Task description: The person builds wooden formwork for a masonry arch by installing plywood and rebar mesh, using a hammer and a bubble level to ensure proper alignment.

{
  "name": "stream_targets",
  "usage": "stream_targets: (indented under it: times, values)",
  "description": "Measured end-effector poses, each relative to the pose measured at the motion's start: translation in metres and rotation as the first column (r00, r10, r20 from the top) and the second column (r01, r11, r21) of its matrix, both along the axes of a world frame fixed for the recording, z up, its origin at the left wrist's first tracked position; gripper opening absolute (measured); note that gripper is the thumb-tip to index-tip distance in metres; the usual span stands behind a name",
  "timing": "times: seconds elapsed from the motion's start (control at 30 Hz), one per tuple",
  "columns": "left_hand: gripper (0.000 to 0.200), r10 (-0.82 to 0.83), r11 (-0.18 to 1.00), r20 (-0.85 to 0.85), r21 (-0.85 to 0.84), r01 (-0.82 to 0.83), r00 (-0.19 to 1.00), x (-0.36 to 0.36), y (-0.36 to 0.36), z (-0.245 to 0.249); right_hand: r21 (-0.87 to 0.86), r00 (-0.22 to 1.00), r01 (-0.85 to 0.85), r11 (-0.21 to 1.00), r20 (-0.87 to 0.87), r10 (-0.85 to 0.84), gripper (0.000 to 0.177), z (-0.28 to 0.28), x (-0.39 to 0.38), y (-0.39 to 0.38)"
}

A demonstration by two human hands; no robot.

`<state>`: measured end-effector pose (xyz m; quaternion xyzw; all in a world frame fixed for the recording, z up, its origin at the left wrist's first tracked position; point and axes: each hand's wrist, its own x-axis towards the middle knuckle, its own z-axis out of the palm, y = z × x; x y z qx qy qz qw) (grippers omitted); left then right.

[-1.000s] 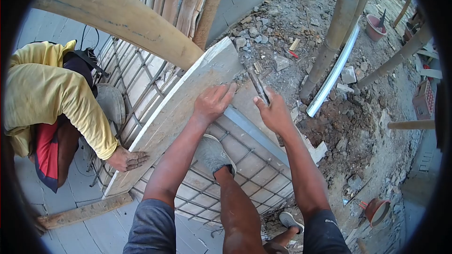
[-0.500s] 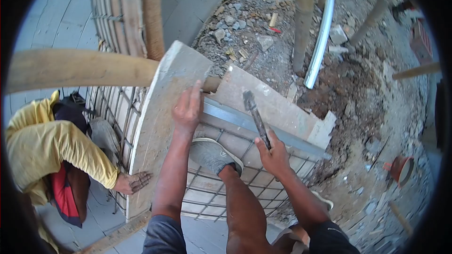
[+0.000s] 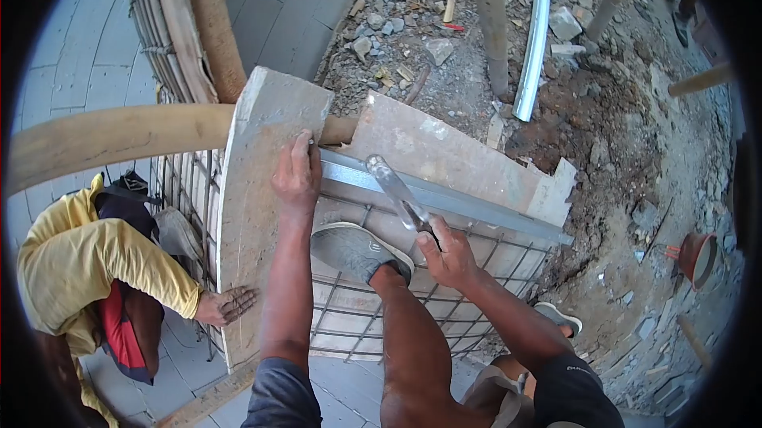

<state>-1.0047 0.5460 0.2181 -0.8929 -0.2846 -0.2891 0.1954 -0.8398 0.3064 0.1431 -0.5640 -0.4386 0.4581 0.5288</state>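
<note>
My left hand [image 3: 297, 175] is on a pale, dusty board [image 3: 266, 134] near its right edge. Its fingers are bent and pressed together; whatever sits between them is too small to make out. In my right hand [image 3: 451, 255] is a hammer [image 3: 403, 199], its shaft slanting up and left, smeared by motion. Beneath the hammer runs a long metal channel [image 3: 444, 193] along the edge of a plywood sheet [image 3: 440, 148]. My shoe [image 3: 353, 252] stands on the rebar grid [image 3: 349, 301] below it.
At the left a crouching person in a yellow sleeve [image 3: 119, 245] has a hand [image 3: 226, 306] on the board's lower part. A wooden beam [image 3: 119, 138] passes behind the board. Bamboo poles [image 3: 486, 23], a curved metal strip [image 3: 533, 47], rubble and a red-brown bucket [image 3: 697, 260] lie beyond.
The hammer has swung toward the left, nearer my left hand. My left hand's fingers have drawn closer together. The whole view has shifted slightly.
</note>
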Motion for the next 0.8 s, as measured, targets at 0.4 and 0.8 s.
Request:
stream_targets:
  times: [0.4, 0.8]
  values:
    - [0.047, -0.005, 0.998, 0.164, 0.061, -0.005, 0.986, 0.006, 0.003, -0.009, 0.554, 0.962, 0.165, 0.816, 0.092, -0.257, 0.032, 0.029, -0.007, 0.055]
    - [0.05, 0.007, 0.999, 0.208, 0.038, -0.015, 0.978, 0.007, 0.003, -0.013, 0.349, 0.982, 0.182, 0.92, -0.011, -0.19, 0.024, 0.02, -0.027, 0.071]
